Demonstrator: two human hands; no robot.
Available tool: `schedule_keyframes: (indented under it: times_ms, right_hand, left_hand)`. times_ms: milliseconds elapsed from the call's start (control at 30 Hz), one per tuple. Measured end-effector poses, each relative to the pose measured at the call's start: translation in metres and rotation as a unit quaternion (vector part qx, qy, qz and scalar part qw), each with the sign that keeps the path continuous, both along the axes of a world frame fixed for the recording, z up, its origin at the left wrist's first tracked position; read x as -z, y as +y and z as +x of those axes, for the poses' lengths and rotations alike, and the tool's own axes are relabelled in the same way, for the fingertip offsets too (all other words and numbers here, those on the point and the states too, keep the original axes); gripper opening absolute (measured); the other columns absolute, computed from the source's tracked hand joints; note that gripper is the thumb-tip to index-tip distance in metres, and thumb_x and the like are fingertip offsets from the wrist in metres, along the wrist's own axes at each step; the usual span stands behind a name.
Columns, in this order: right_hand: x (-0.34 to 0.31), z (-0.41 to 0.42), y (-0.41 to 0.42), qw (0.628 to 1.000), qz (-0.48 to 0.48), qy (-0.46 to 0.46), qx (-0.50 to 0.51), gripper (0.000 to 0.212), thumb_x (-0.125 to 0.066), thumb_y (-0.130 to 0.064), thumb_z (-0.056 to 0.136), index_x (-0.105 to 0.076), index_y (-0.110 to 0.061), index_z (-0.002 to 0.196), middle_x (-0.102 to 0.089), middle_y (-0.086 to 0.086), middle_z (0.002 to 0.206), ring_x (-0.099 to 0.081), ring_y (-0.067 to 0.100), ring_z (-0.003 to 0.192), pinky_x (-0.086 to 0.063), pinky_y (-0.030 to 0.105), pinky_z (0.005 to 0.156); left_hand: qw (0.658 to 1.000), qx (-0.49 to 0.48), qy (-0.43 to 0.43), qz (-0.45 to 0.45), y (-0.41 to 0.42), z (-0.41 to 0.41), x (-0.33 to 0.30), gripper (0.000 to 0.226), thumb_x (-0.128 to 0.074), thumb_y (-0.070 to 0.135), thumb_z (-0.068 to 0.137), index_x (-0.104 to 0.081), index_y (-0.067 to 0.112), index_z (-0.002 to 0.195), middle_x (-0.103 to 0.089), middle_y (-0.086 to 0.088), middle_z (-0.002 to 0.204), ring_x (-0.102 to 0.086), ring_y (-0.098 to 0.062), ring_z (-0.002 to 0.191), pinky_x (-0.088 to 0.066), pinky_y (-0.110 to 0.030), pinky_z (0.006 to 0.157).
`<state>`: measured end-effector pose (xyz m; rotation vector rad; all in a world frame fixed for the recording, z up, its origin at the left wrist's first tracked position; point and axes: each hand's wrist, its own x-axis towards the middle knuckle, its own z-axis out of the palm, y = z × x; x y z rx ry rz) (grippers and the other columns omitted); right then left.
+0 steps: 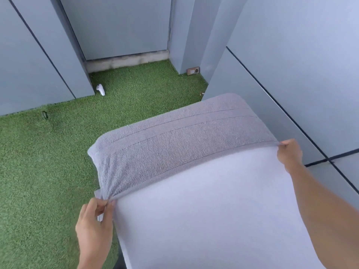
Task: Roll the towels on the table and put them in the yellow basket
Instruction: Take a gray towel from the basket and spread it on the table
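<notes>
Left hand (pixel 93 226) and right hand (pixel 289 152) each pinch a towel (pixel 174 152) corner.

Towel (pixel 184 148): 1. Hands: 2, left hand (pixel 95 228), right hand (pixel 289 154). White object on grass (pixel 101 89): 1. Wall socket (pixel 193 71): 1.

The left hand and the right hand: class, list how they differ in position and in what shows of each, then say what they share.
The left hand is near the lower left, at the towel's left corner; the right hand sits higher, at its right corner. The left hand's fingers and thumb show pinching the fabric; the right hand's fingertips are mostly hidden behind the edge. Both hold the same grey towel, stretched between them.
</notes>
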<state>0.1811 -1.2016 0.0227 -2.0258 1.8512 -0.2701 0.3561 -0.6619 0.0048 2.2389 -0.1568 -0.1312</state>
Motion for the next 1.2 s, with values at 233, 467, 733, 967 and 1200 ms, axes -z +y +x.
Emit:
schedule_keyframes:
  times_ms: [233, 467, 733, 967, 1200]
  right_hand:
    - [-0.002, -0.085, 0.021, 1.0, -0.022, 0.003, -0.019, 0.021, -0.044, 0.0, 0.089, -0.065, 0.001, 0.092, -0.06, 0.021, 0.079, -0.058, 0.033, 0.077, -0.039, 0.032, 0.064]
    - [0.006, -0.156, 0.027, 1.0, -0.001, -0.023, -0.018, 0.025, -0.043, -0.005, 0.087, -0.062, 0.0, 0.103, -0.054, 0.006, 0.088, -0.055, 0.028, 0.08, -0.037, 0.032, 0.056]
    - [0.01, -0.263, 0.048, 0.998, -0.002, -0.061, -0.011, 0.032, -0.041, -0.007, 0.089, -0.06, -0.009, 0.115, -0.064, 0.013, 0.113, -0.058, 0.035, 0.103, -0.044, 0.037, 0.079]
    - [0.01, -0.376, 0.077, 0.995, 0.0, -0.099, -0.008, 0.027, -0.041, -0.013, 0.089, -0.058, -0.013, 0.109, -0.062, 0.011, 0.108, -0.057, 0.035, 0.107, -0.043, 0.044, 0.09]
    - [0.001, -0.494, 0.114, 0.995, -0.003, -0.099, -0.008, 0.026, -0.039, -0.01, 0.095, -0.054, -0.011, 0.115, -0.058, 0.017, 0.121, -0.053, 0.035, 0.114, -0.04, 0.042, 0.095]
  left_hand:
    - [0.999, -0.011, -0.018, -0.028, 0.024, -0.106, 0.006, 0.032, -0.074, 0.007, 0.079, -0.049, 0.024, 0.067, -0.06, -0.001, 0.071, -0.055, 0.005, 0.074, -0.036, -0.003, 0.068]
    - [0.999, -0.032, -0.024, -0.037, 0.039, -0.193, 0.009, 0.027, -0.073, 0.01, 0.08, -0.051, 0.021, 0.068, -0.061, -0.004, 0.071, -0.056, 0.006, 0.074, -0.035, -0.004, 0.066]
    - [0.995, -0.053, -0.063, -0.057, 0.054, -0.311, 0.013, 0.022, -0.066, 0.036, 0.076, -0.049, 0.024, 0.067, -0.059, 0.0, 0.072, -0.056, 0.006, 0.071, -0.041, -0.026, 0.064]
    - [0.994, -0.065, -0.064, -0.058, 0.081, -0.44, 0.017, 0.026, -0.062, 0.046, 0.072, -0.049, 0.024, 0.066, -0.058, -0.001, 0.069, -0.055, 0.006, 0.069, -0.036, -0.008, 0.063]
    - [0.995, -0.076, -0.037, -0.043, 0.107, -0.56, 0.013, 0.03, -0.078, 0.025, 0.078, -0.05, 0.025, 0.066, -0.06, -0.006, 0.071, -0.055, 0.007, 0.071, -0.036, -0.005, 0.063]
